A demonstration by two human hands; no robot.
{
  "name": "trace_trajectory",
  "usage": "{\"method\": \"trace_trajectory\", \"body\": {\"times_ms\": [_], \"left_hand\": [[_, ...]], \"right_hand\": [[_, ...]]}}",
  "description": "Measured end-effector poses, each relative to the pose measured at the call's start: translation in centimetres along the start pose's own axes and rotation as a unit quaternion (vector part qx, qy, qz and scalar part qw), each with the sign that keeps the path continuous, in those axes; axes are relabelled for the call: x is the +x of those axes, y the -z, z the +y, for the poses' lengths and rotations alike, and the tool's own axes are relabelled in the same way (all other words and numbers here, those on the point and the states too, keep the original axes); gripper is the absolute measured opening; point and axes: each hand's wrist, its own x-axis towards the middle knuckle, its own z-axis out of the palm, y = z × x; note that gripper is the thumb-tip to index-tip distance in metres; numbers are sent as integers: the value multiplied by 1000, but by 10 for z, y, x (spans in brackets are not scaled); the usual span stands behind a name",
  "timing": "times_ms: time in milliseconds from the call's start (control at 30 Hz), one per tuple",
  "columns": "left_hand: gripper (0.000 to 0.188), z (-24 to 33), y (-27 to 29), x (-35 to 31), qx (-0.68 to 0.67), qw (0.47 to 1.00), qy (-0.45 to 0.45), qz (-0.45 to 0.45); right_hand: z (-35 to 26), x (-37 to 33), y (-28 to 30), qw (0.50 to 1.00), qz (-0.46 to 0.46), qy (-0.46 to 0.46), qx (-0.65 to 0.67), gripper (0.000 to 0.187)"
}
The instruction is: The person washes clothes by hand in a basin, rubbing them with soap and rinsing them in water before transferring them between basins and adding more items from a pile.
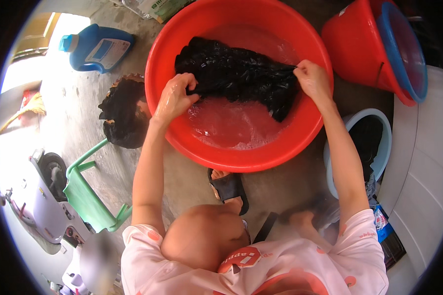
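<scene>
A wet black cloth garment [236, 73] is stretched sideways across the large red basin [241, 162], above soapy, reddish-looking water [231, 123]. My left hand [177, 96] is at the basin's left side, its fingers curled onto the garment's left end; it looks wet. On the right, my right hand [311, 78] pinches the garment's other end near the basin wall. The lower right corner of the cloth hangs toward the water. What kind of garment it is cannot be made out.
A blue detergent bottle [101, 48] stands at the upper left, beside a dark ragged-edged object [125, 113]. Left of me is a green stool [91, 196]. Red and blue basins [349, 46] lean at the upper right; a pale blue bucket [386, 147] holds dark cloth. Scooters stand far left.
</scene>
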Motion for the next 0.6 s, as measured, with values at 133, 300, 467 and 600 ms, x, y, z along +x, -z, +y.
{"method": "trace_trajectory", "body": {"times_ms": [133, 300, 467, 600], "left_hand": [[20, -22, -5, -11, 225, 972, 27, -61], [21, 11, -55, 6, 395, 915, -9, 87], [79, 22, -122, 31, 328, 941, -78, 42], [95, 1, -143, 46, 417, 909, -17, -1]], "right_hand": [[-29, -19, 41, 994, 71, -24, 84, 16], [-14, -7, 3, 993, 62, 92, 36, 24], [-12, 9, -77, 978, 5, 127, -164, 68], [-4, 15, -126, 966, 88, 126, -207, 69]]}}
